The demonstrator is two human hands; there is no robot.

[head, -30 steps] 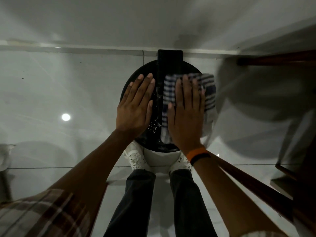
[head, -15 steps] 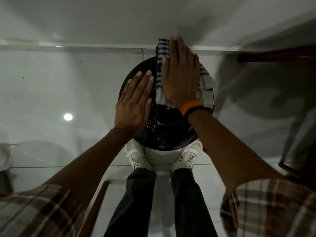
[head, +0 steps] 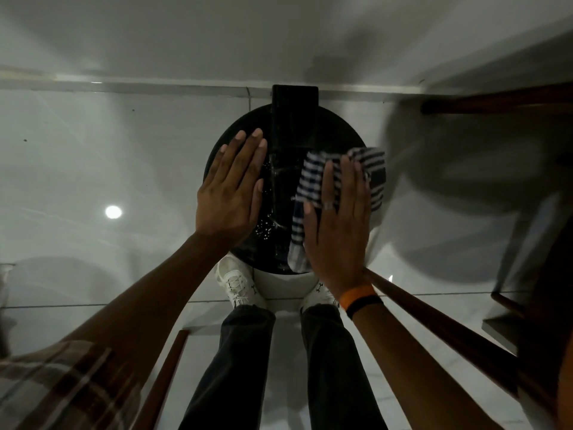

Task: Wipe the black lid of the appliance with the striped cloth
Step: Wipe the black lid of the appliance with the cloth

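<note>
The round black lid (head: 325, 131) of the appliance lies below me, with a raised black bar (head: 294, 119) running from its back edge toward the middle. My left hand (head: 231, 193) rests flat on the lid's left side, fingers together and pointing away. My right hand (head: 336, 221) presses the blue-and-white striped cloth (head: 313, 181) flat onto the lid's right half. The cloth sticks out beyond my fingertips and hangs down at the near edge. Small white specks (head: 263, 231) dot the lid between my hands.
The white appliance body (head: 279, 283) stands on a glossy white tiled floor (head: 93, 169) against a white wall. My white shoes (head: 237, 282) and dark trousers are just in front of it. Dark wooden furniture legs (head: 449, 333) stand at the right, another wooden piece (head: 161, 383) at lower left.
My right hand has dragged the striped cloth from the lid's far edge back toward me along the right half. My left hand has stayed in place on the left side.
</note>
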